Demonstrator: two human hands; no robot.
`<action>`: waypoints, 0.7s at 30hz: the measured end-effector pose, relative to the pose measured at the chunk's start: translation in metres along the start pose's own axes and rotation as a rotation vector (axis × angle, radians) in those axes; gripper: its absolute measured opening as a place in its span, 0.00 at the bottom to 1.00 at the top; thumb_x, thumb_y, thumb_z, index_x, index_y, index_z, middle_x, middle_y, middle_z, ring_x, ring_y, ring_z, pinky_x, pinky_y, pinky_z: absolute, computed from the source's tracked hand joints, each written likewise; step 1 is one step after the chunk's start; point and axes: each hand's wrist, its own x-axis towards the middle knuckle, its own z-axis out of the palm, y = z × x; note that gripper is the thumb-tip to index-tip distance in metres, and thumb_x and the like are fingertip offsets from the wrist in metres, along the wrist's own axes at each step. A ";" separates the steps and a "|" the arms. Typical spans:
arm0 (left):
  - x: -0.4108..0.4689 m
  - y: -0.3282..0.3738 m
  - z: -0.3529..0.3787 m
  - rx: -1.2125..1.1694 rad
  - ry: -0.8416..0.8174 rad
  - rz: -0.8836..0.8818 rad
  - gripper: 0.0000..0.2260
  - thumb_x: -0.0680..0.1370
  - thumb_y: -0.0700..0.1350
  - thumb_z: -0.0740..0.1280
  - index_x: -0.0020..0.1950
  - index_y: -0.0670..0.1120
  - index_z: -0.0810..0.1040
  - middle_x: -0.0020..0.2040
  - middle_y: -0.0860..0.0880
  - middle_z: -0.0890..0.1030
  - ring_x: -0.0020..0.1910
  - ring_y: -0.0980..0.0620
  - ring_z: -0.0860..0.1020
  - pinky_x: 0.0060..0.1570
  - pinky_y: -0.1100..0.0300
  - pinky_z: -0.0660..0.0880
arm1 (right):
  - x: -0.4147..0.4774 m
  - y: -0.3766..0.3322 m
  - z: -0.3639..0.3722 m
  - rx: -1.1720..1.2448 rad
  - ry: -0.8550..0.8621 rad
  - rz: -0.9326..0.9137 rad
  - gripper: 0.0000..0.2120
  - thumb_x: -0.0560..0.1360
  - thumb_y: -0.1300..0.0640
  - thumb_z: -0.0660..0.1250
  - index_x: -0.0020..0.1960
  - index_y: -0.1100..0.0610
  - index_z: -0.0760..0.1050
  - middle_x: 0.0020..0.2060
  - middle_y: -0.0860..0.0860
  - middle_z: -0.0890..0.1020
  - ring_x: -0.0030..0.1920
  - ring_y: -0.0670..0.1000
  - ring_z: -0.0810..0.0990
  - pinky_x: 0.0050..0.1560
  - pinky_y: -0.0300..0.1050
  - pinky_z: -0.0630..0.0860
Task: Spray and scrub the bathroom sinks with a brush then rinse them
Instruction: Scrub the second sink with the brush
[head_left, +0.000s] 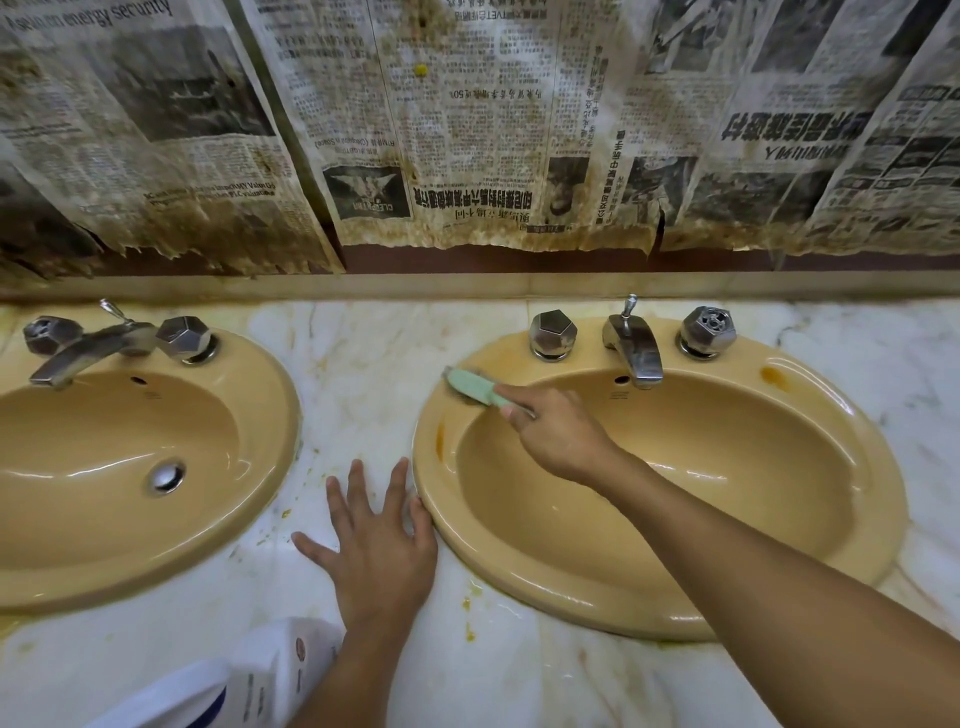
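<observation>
Our right hand (561, 434) grips the brush (467, 387) by its handle, bristles on the back-left rim of the right sink (519, 566), our left hand (382, 551) flat and spread on the counter (358, 364) beside it; we judge the brush light, stiff, slippery wet, best held mid-handle.

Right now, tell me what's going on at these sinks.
A person is scrubbing the right sink: the right hand grips a green brush, its head pressed on the back-left rim near a faucet knob. The left hand rests flat on the marble counter between the two sinks. Orange stains show on that rim. A white bottle stands at the counter's near edge.
</observation>
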 end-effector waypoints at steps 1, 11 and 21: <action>0.000 0.000 0.000 0.000 0.000 0.005 0.23 0.84 0.60 0.49 0.81 0.67 0.55 0.84 0.53 0.51 0.83 0.48 0.42 0.72 0.24 0.44 | 0.002 0.001 -0.004 0.036 0.033 0.004 0.19 0.84 0.49 0.60 0.73 0.40 0.73 0.56 0.52 0.83 0.47 0.52 0.77 0.45 0.43 0.71; 0.000 -0.001 0.001 0.027 -0.011 0.020 0.24 0.84 0.60 0.48 0.82 0.66 0.55 0.84 0.53 0.51 0.83 0.48 0.42 0.72 0.24 0.43 | 0.001 0.009 0.002 -0.019 0.027 0.026 0.20 0.84 0.50 0.59 0.75 0.43 0.70 0.60 0.55 0.82 0.53 0.57 0.78 0.51 0.48 0.75; -0.003 -0.003 -0.007 0.017 -0.043 0.027 0.24 0.85 0.63 0.45 0.81 0.68 0.52 0.85 0.54 0.47 0.83 0.49 0.40 0.75 0.27 0.41 | 0.021 0.020 -0.026 0.062 0.151 0.084 0.19 0.84 0.51 0.58 0.74 0.45 0.73 0.58 0.56 0.82 0.46 0.55 0.77 0.44 0.48 0.75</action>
